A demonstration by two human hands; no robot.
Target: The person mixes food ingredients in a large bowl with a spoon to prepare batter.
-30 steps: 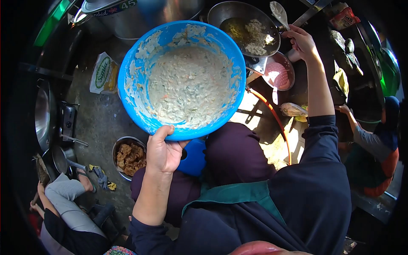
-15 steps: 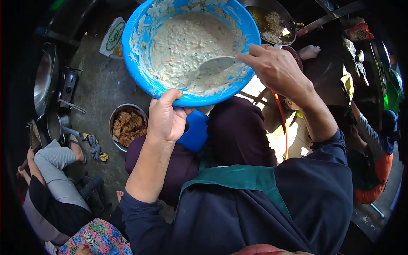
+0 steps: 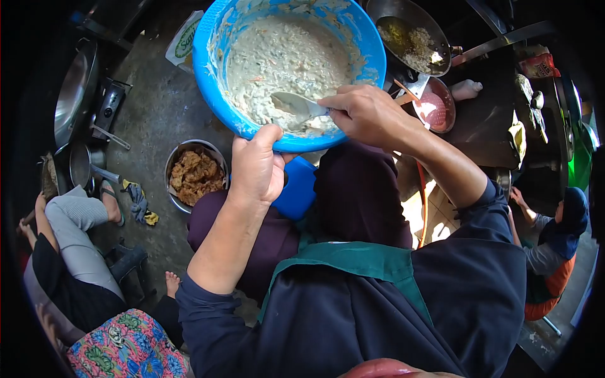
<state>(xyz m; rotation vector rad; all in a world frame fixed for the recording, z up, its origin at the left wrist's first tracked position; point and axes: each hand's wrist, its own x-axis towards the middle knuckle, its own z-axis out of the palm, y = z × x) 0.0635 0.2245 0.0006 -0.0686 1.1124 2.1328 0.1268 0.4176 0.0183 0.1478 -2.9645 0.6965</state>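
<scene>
A blue plastic basin (image 3: 210, 74) is tilted in front of me, with pale, thick batter (image 3: 287, 60) flecked with green and orange bits inside. My left hand (image 3: 255, 165) grips its near rim, thumb over the edge. In my right hand (image 3: 372, 116) is a spoon (image 3: 296, 104), held by the handle, its bowl over the near side of the batter and its lower edge touching it. Smears of batter coat the basin's inner wall.
On the floor at left stands a metal bowl of browned fritters (image 3: 196, 175). A pan with oil (image 3: 409, 38) sits at upper right, near a pink basket (image 3: 433, 108). One person sits at lower left, another at far right. A stove (image 3: 107, 110) stands at left.
My right hand has moved left and down over the basin with the spoon. The spoon's bowl has shifted left and now shows more fully. The left hand keeps its hold on the rim.
</scene>
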